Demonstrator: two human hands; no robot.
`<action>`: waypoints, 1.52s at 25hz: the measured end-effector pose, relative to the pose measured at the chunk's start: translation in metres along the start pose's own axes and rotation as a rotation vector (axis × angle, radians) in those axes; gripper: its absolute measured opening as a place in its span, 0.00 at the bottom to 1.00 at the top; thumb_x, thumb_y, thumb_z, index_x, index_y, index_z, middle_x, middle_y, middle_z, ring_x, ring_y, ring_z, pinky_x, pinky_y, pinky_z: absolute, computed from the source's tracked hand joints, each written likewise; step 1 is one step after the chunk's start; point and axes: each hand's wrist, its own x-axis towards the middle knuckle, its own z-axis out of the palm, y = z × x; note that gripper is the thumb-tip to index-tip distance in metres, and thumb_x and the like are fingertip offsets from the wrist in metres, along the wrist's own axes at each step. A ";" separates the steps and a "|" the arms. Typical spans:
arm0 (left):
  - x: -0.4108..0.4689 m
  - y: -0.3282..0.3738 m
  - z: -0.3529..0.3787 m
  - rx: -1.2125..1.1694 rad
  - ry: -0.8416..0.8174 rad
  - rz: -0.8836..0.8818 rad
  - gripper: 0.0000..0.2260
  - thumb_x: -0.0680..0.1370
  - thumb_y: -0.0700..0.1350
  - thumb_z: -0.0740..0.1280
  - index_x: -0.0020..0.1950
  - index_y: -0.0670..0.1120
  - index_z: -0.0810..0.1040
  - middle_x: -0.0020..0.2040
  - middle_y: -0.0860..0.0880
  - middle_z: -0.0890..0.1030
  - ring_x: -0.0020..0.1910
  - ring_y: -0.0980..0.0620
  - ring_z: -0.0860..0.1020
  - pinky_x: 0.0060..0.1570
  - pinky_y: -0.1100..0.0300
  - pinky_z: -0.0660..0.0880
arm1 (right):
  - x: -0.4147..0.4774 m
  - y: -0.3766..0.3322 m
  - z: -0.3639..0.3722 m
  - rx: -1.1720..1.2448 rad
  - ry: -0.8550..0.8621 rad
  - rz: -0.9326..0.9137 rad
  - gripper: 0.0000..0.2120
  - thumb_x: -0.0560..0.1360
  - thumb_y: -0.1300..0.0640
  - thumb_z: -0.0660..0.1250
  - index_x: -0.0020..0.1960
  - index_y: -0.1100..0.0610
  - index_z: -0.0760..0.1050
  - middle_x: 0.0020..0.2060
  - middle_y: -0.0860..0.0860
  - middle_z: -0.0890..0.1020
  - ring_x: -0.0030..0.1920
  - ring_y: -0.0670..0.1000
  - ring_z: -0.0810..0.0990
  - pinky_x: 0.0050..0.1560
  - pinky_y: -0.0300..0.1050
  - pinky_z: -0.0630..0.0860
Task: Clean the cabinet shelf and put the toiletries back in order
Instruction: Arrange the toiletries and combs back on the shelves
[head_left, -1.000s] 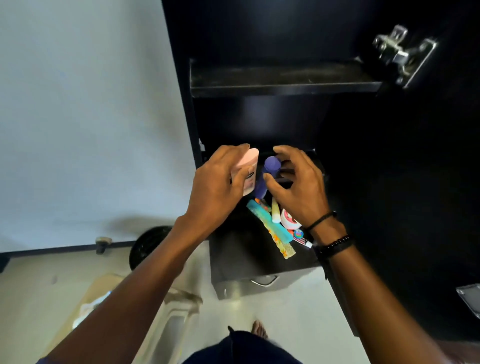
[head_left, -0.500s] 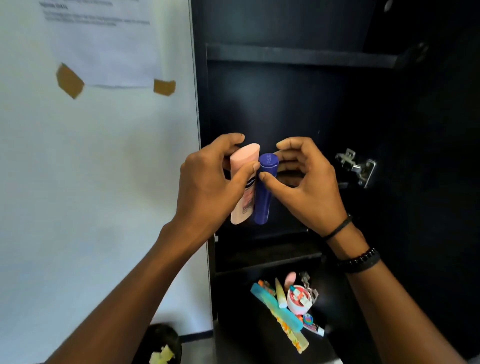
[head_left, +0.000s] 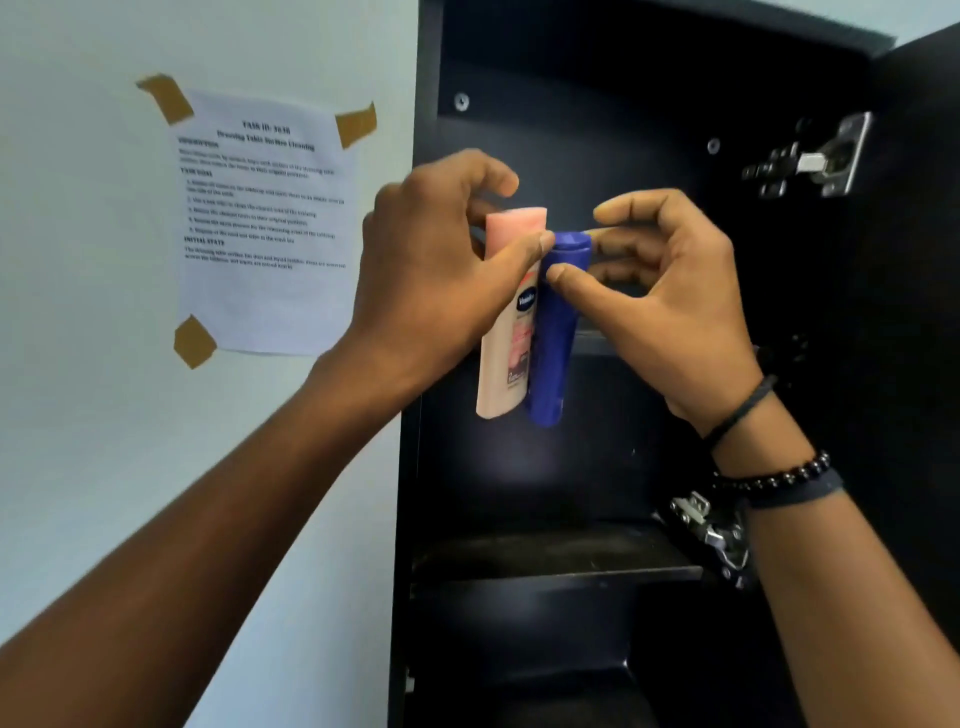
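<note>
While left fingers (head_left: 511, 257) grip the pink bottle (head_left: 506, 358), right fingers (head_left: 576, 275) pinch the blue bottle (head_left: 553, 358) touching it.

Printed sheet (head_left: 265, 223) taped to the wall: heading "TASK ID" with blurred digits, title "Dressing Table Surface Cleaning", section headings "DESCRIPTION", "TASK GOAL", "INITIAL STATE"; body lines too small to read. Pink lotion bottle (head_left: 506, 364): oval "Vaseline" logo on its front.
</note>
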 end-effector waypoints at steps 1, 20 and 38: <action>0.014 0.004 0.001 0.028 0.011 0.018 0.18 0.69 0.55 0.74 0.55 0.49 0.79 0.46 0.53 0.83 0.40 0.58 0.82 0.44 0.57 0.81 | 0.014 -0.004 -0.002 0.011 0.006 -0.019 0.20 0.67 0.60 0.77 0.55 0.58 0.72 0.47 0.54 0.82 0.45 0.48 0.83 0.45 0.39 0.80; 0.069 -0.021 0.050 0.602 -0.143 -0.075 0.15 0.76 0.43 0.67 0.60 0.43 0.71 0.55 0.41 0.78 0.53 0.39 0.76 0.42 0.57 0.64 | 0.083 0.065 0.039 0.070 -0.041 0.189 0.26 0.68 0.56 0.76 0.61 0.55 0.68 0.48 0.54 0.83 0.44 0.54 0.84 0.43 0.56 0.83; 0.030 -0.034 0.054 0.667 -0.365 -0.167 0.26 0.75 0.42 0.69 0.71 0.39 0.64 0.64 0.39 0.75 0.59 0.40 0.75 0.57 0.53 0.73 | 0.060 0.070 0.073 -0.125 -0.169 0.227 0.16 0.71 0.55 0.73 0.55 0.61 0.78 0.45 0.53 0.84 0.42 0.47 0.82 0.43 0.39 0.81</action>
